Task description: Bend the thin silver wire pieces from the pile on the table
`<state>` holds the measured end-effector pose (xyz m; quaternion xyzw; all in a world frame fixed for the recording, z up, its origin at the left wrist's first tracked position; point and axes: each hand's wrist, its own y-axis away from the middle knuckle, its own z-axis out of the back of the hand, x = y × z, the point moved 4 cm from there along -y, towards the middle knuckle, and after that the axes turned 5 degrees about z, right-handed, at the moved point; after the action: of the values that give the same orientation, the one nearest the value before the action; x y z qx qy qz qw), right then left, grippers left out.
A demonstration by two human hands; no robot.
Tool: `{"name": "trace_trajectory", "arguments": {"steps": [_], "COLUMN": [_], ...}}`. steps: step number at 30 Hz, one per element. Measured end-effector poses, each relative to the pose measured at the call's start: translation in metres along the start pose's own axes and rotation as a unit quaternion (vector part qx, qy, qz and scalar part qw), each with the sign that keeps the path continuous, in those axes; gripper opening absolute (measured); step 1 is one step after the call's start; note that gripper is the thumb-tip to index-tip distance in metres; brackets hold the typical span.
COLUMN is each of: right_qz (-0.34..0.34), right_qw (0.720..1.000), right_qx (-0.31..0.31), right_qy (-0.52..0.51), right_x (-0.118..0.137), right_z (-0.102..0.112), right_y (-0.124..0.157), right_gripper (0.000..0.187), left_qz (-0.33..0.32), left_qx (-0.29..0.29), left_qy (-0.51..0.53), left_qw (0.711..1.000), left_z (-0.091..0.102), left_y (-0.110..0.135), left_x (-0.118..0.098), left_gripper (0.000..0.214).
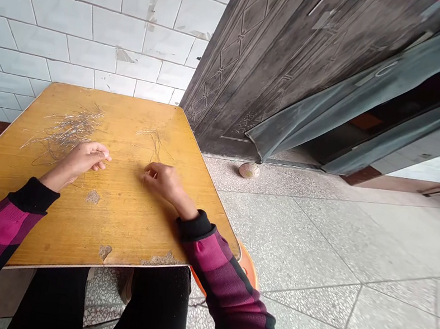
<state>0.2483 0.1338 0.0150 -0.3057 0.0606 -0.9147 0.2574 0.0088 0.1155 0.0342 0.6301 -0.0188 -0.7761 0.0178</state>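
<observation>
My left hand point(81, 161) is over the left half of the yellow wooden table point(117, 214), thumb and fingers pinched together. Whatever lies in that pinch is too thin to make out. Right beside it, towards the wall, spreads a loose pile of thin, wire-like strands point(71, 127), some shiny and some dark. My right hand point(163, 182) is closed with curled fingers near the middle of the table, and its grip is partly hidden. Just beyond it lies a smaller bunch of thin strands point(156, 143). The two hands are apart.
The tabletop has chipped patches point(93, 196) and a worn front edge. Behind it rises a white tiled wall point(87, 22). To the right are a dark carved door point(254, 68), a hanging grey curtain point(323, 109) and a roundish pale object point(249, 170) on the floor. An orange seat point(248, 266) shows beside the table.
</observation>
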Motion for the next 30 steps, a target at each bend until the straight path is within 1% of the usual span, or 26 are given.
{"name": "trace_trajectory", "arguments": {"steps": [2,3,5,8,13,16,21,26,30], "right_qz": [0.069,0.089,0.109,0.121,0.17,0.184,0.174,0.153,0.139], "right_qw": [0.994,0.988,0.981,0.979,0.973,0.97,0.97,0.97,0.974], "right_qx": [0.074,0.101,0.125,0.123,0.141,0.15,0.136,0.118,0.095], "right_qy": [0.051,0.07,0.101,0.109,0.065,0.059,0.102,0.147,0.154], "right_x": [0.011,0.014,0.016,0.014,0.009,0.009,0.01,0.009,0.003], "right_z": [-0.006,-0.008,-0.01,-0.009,-0.005,-0.003,-0.005,-0.007,-0.007], "right_y": [0.007,0.01,0.013,0.012,0.009,0.009,0.007,0.005,0.003], "right_gripper": [0.021,0.025,0.024,0.012,0.013,0.011,0.019,0.019,0.019], "left_qz": [-0.009,-0.015,-0.028,-0.039,-0.04,-0.042,-0.044,-0.045,-0.054], "left_qx": [0.001,-0.002,-0.014,-0.032,-0.05,-0.057,-0.075,-0.077,-0.097], "left_qy": [-0.014,-0.019,-0.027,-0.035,-0.025,-0.016,-0.014,-0.015,-0.022], "left_qw": [1.0,1.0,0.999,0.998,0.998,0.997,0.996,0.996,0.994], "left_z": [0.001,0.003,0.008,0.016,0.026,0.033,0.042,0.048,0.063], "left_y": [0.002,0.003,0.004,0.005,0.006,0.009,0.015,0.022,0.023], "left_x": [-0.005,-0.008,-0.013,-0.018,-0.022,-0.026,-0.028,-0.025,-0.02], "left_gripper": [0.018,0.018,0.018,0.017,0.016,0.015,0.014,0.018,0.023]}}
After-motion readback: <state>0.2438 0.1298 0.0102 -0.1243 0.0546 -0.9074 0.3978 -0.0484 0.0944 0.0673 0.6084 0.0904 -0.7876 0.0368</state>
